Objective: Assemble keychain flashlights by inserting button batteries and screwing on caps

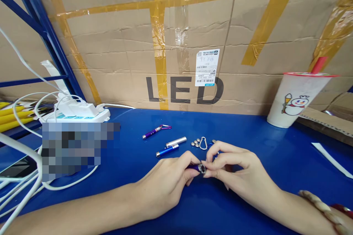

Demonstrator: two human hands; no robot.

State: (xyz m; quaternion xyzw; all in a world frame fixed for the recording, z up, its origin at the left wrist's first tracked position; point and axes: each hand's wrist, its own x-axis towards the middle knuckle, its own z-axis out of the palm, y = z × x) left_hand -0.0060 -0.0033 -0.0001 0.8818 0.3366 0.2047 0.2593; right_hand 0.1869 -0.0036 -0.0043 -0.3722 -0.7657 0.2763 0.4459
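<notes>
My left hand (165, 180) is closed around a small purple mini flashlight tube (193, 167), its open metal end turned to the right. The thumb and fingertips of my right hand (245, 170) pinch at the rim of that end; whether something tiny is also between them is hidden. Just beyond my hands lie a blue flashlight tube (167, 151) and a silver tube (176, 142) side by side. To their right are several button cells (196, 142) and a silver carabiner clip (203, 143). Farther back rests a purple flashlight (151, 133) with a clip attached.
A large taped cardboard box (116, 55) stands along the back of the blue table (127, 121). At right are a drink cup (298, 99) with a red straw and a white strip (332, 159). White cables, a power strip (79, 112) and a phone (20, 165) occupy the left.
</notes>
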